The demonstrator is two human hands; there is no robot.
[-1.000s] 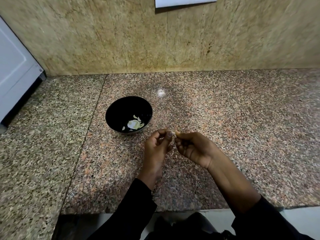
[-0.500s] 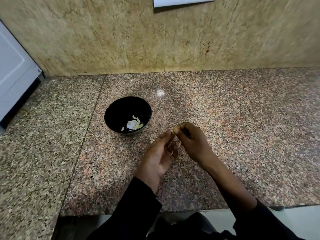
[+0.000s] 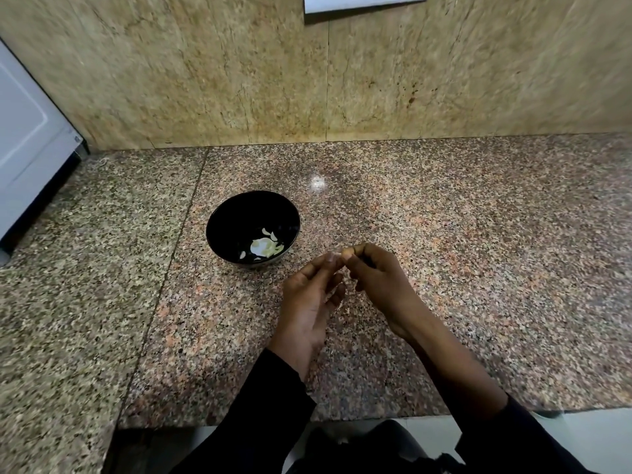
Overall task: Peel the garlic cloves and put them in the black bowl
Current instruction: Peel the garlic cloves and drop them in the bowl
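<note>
Two hands meeting just above the granite counter (image 3: 444, 254), near the middle, a little to the right of and nearer than the black bowl (image 3: 236, 213). Left hand (image 3: 307, 302) turned palm-up, fingers loosely curled, thumb and forefinger tips brought together at a small pale scrap, apparently a garlic clove (image 3: 337, 257) or its skin; too small and blurred to tell which. Right hand (image 3: 379, 278) curled, thumb and forefinger pinching the same scrap from the other side, fingertips of both hands touching. Remaining fingers of the right hand folded in toward the palm. Black bowl standing upright on the counter, left of the hands and apart from them, holding several pale peeled pieces (image 3: 263, 246) at its bottom. Dark sleeves on both forearms. Beige stone wall (image 3: 205, 70) at the far edge; white appliance (image 3: 27, 138) at far left.
</note>
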